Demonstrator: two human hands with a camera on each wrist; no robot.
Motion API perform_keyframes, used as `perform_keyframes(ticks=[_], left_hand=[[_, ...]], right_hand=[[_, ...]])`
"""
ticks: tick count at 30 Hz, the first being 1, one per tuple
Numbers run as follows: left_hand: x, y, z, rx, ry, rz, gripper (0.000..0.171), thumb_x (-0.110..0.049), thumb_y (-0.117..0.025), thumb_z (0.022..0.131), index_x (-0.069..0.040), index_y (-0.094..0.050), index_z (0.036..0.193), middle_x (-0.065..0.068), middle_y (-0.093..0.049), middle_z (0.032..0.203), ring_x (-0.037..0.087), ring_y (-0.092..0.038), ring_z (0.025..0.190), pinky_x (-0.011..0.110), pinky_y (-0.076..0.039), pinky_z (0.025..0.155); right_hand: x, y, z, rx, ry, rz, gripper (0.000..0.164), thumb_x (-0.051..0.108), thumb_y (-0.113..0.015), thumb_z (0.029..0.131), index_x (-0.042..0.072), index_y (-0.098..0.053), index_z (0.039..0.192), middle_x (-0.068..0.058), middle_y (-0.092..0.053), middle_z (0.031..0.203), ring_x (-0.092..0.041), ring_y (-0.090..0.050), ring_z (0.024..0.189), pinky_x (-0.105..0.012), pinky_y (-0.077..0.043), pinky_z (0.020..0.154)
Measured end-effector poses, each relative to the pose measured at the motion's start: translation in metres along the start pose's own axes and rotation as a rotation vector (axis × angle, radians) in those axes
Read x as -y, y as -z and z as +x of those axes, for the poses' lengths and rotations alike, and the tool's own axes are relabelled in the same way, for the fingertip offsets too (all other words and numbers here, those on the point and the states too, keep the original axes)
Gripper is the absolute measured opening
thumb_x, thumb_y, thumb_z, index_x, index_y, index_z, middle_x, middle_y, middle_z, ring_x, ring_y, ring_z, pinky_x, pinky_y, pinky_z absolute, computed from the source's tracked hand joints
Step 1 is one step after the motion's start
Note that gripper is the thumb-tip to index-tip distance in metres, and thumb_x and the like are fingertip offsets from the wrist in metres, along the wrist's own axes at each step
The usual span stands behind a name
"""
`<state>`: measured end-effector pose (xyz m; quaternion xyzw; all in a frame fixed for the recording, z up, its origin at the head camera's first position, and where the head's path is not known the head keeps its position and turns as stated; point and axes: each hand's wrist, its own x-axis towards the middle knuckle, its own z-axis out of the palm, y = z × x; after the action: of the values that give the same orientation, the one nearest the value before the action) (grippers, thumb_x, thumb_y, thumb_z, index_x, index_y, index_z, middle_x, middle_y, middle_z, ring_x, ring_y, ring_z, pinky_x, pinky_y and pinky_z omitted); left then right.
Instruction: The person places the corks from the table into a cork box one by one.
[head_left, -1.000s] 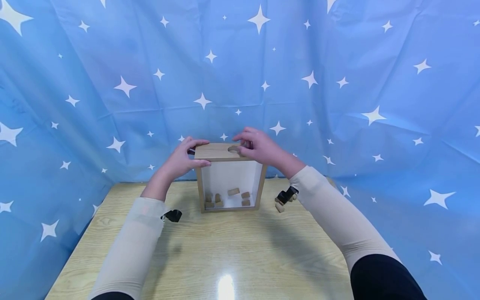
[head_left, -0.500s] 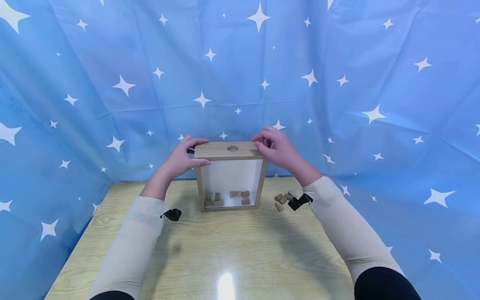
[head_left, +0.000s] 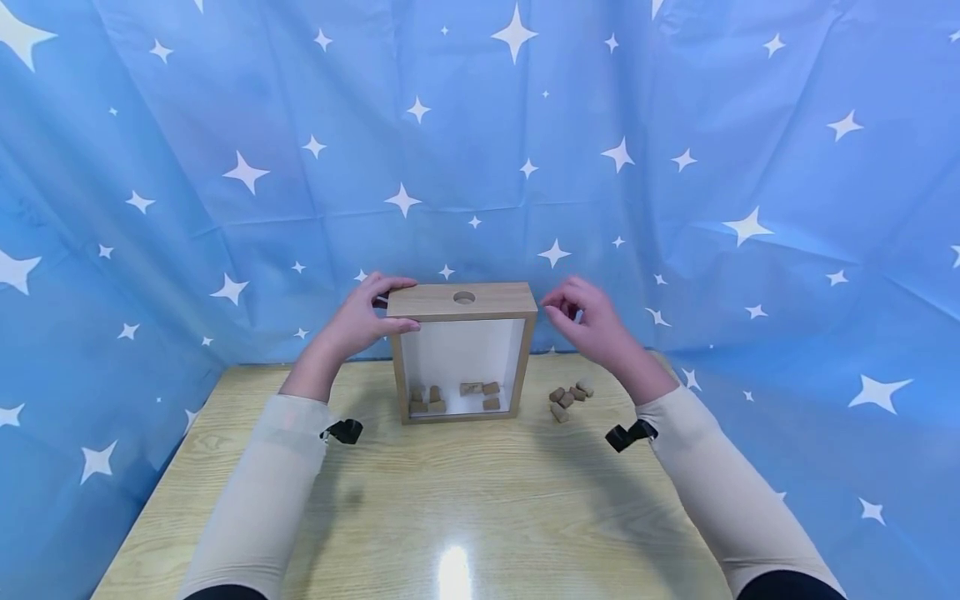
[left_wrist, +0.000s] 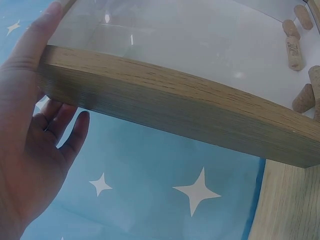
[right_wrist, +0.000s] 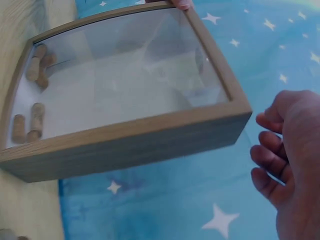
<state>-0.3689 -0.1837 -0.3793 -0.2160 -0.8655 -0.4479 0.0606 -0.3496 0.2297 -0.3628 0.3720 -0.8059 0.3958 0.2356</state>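
Standing upright on the table with some corks inside, the wooden box is gripped at its upper left end between the thumb and fingers of the left hand, while the right hand, with its fingers loosely curled, hangs just beside the upper right corner.

Blue cloth backdrop fills everything behind the bench, printed with white four-point stars in mixed sizes. Vertical folds plus a faint horizontal crease. Cloth runs along the bench's far edge and past its left and right edges, darker low on the left. Bench top: pale yellowish wood grain. Near edge out of frame; bright glare spot toward it, soft shadows toward the right edge.
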Motion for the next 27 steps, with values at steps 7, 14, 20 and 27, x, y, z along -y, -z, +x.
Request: perform_keyframes(ticks=[7, 14, 20, 27], left_hand=[[-0.001, 0.000, -0.001, -0.005, -0.007, -0.003, 0.072, -0.029, -0.094, 0.093, -0.026, -0.062, 0.158, 0.005, -0.054, 0.134, 0.033, -0.052, 0.126, 0.061, -0.048, 0.105], [-0.001, 0.000, -0.001, -0.008, -0.005, 0.000, 0.073, -0.029, -0.094, 0.092, -0.027, -0.062, 0.158, 0.005, -0.054, 0.135, 0.033, -0.053, 0.127, 0.060, -0.048, 0.105], [0.000, -0.001, -0.001, -0.007, -0.004, -0.001, 0.073, -0.032, -0.095, 0.092, -0.029, -0.063, 0.157, 0.004, -0.054, 0.135, 0.033, -0.054, 0.129, 0.060, -0.049, 0.106], [0.000, -0.001, -0.001, -0.004, -0.009, -0.004, 0.074, -0.033, -0.095, 0.092, -0.027, -0.062, 0.158, 0.005, -0.054, 0.135, 0.033, -0.053, 0.129, 0.060, -0.049, 0.106]], right_hand=[[-0.015, 0.002, -0.042, 0.020, -0.158, -0.014, 0.012, 0.001, -0.072, 0.106, 0.007, -0.080, 0.112, -0.006, -0.063, 0.094, -0.020, -0.057, 0.079, -0.030, -0.050, 0.068], [-0.032, -0.009, -0.080, 0.070, -0.275, -0.040, 0.016, 0.002, -0.071, 0.107, 0.009, -0.077, 0.120, -0.004, -0.062, 0.095, -0.021, -0.057, 0.077, -0.029, -0.049, 0.065], [-0.044, -0.023, -0.108, 0.131, -0.359, -0.053, 0.021, 0.004, -0.072, 0.106, 0.006, -0.074, 0.127, -0.004, -0.060, 0.098, -0.019, -0.058, 0.078, -0.030, -0.051, 0.065], [-0.062, -0.035, -0.135, 0.169, -0.360, -0.133, 0.024, 0.001, -0.073, 0.103, 0.000, -0.072, 0.127, -0.001, -0.058, 0.094, -0.014, -0.056, 0.078, -0.030, -0.051, 0.066]])
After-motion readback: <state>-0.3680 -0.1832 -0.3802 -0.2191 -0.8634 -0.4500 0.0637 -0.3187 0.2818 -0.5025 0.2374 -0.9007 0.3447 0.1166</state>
